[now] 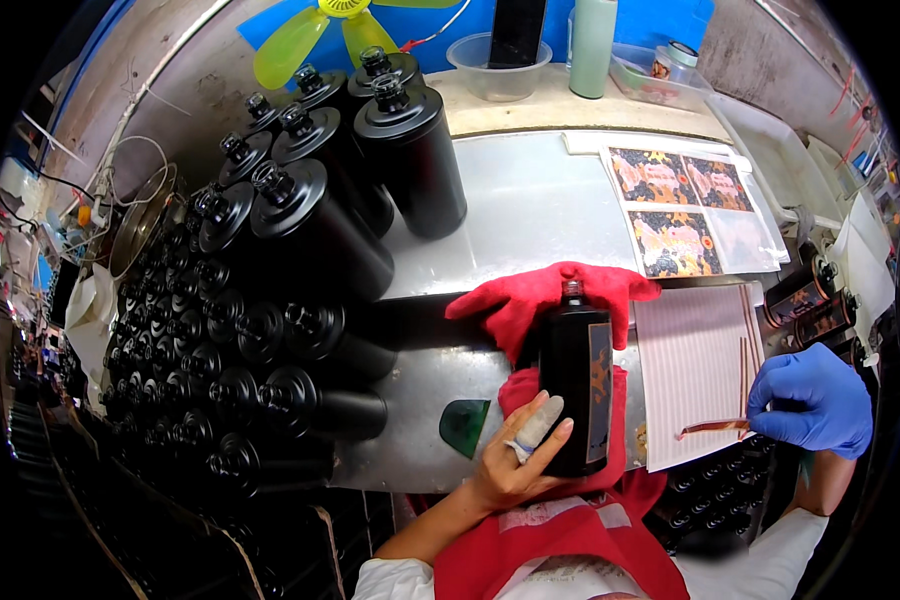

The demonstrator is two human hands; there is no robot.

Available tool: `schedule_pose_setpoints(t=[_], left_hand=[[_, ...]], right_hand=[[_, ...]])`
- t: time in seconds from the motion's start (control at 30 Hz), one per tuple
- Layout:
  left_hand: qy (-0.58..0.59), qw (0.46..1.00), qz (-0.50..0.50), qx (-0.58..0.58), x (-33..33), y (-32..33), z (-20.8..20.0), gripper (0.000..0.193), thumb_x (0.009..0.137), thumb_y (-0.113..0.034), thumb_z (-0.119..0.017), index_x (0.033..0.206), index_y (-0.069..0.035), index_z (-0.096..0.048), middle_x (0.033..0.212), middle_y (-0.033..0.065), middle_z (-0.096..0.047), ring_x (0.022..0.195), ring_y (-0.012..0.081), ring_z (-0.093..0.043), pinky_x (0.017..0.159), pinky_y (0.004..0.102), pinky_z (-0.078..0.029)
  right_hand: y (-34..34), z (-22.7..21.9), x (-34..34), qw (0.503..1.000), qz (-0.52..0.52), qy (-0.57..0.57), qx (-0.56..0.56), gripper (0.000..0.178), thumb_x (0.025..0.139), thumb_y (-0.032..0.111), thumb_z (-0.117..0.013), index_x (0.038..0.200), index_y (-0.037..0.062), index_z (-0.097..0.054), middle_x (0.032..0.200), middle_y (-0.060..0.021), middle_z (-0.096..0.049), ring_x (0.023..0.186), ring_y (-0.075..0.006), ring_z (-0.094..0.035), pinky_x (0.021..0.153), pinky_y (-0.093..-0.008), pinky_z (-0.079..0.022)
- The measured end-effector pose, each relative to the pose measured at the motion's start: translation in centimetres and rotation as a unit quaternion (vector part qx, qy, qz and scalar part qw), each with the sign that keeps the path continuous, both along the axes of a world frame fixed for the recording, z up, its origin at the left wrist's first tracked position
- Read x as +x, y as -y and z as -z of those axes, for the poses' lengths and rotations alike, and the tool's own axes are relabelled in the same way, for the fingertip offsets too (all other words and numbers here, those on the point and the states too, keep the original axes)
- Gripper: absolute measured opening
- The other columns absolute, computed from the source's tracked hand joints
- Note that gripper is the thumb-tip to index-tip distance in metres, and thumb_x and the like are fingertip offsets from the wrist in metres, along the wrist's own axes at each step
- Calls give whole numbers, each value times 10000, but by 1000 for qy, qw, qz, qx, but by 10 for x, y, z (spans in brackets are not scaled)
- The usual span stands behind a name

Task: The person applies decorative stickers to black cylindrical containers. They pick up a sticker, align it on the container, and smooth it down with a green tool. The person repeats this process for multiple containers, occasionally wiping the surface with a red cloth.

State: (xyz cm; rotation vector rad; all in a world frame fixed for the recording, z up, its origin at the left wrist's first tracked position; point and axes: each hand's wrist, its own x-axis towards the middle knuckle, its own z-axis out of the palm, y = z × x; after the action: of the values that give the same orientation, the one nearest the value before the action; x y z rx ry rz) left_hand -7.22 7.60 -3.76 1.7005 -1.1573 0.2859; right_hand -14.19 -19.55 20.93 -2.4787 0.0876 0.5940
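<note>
My left hand (523, 452), with a pale cover on one finger, grips the lower part of a black glass bottle (562, 365). The bottle lies on a red cloth (518, 308), its clear neck pointing away from me. A dark label with an orange-brown pattern covers part of its side. My right hand (812, 400), in a blue glove, pinches the end of a narrow reddish-brown strip (715, 426). That strip hangs over a striped sheet (685, 360), where another thin brown strip lies along the right side. A dark green scraper-like piece (463, 427) rests left of the bottle.
Several black bottles (410, 150) stand crowded on the left. Sheets of patterned labels (675, 205) lie at the far right of the metal table (510, 195). Labelled bottles (820, 315) are at the right edge. A yellow-green fan (295, 45), plastic bowl (498, 75) and green flask (592, 50) stand at the back.
</note>
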Motion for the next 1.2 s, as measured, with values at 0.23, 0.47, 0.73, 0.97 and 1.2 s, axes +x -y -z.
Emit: schedule_pose_setpoints(t=[0.23, 0.47, 0.73, 0.97, 1.2], left_hand=[[-14, 999, 24, -17, 14, -5, -40, 648, 761, -474, -677, 1155, 34, -593, 1153, 277, -563, 1099, 417, -538, 937, 453, -436], [-394, 779, 480, -90, 18, 67, -116, 233, 863, -198, -650, 970, 6, -614, 845, 82, -637, 751, 192, -588, 630, 306, -425], [-446, 865, 229, -25, 46, 18, -89, 83, 851, -81, -638, 845, 1, -650, 712, 44, -622, 621, 96, -538, 562, 240, -408], [-470, 881, 42, -39, 73, 5, -65, 40, 805, 15, -679, 833, 37, -661, 776, 38, -626, 703, 68, -554, 618, 197, -428], [-498, 864, -12, -72, 92, 16, -51, 50, 810, 23, -674, 848, 32, -643, 817, 28, -611, 713, 64, -551, 639, 185, -430]], right_hand=[[-23, 13, 25, 985, -160, 8, 57, 83, 747, 149, -705, 764, 89, -649, 722, -6, -623, 497, -173, -571, 447, -258, -415], [-17, -7, 17, 982, -161, 58, 81, 89, 702, 99, -726, 754, 90, -655, 716, -20, -634, 478, -152, -555, 430, -243, -400], [29, 37, -2, 963, 205, 84, 155, 47, 662, 16, -609, 642, -17, -582, 565, -48, -560, 421, -58, -489, 400, -199, -349], [48, 106, 17, 895, 371, 83, 231, 104, 720, 87, -648, 669, 1, -622, 591, -53, -596, 427, -35, -479, 385, -165, -341], [75, 141, 26, 850, 423, 116, 292, 116, 730, 110, -659, 709, 29, -579, 596, -20, -542, 475, -37, -462, 419, -160, -314]])
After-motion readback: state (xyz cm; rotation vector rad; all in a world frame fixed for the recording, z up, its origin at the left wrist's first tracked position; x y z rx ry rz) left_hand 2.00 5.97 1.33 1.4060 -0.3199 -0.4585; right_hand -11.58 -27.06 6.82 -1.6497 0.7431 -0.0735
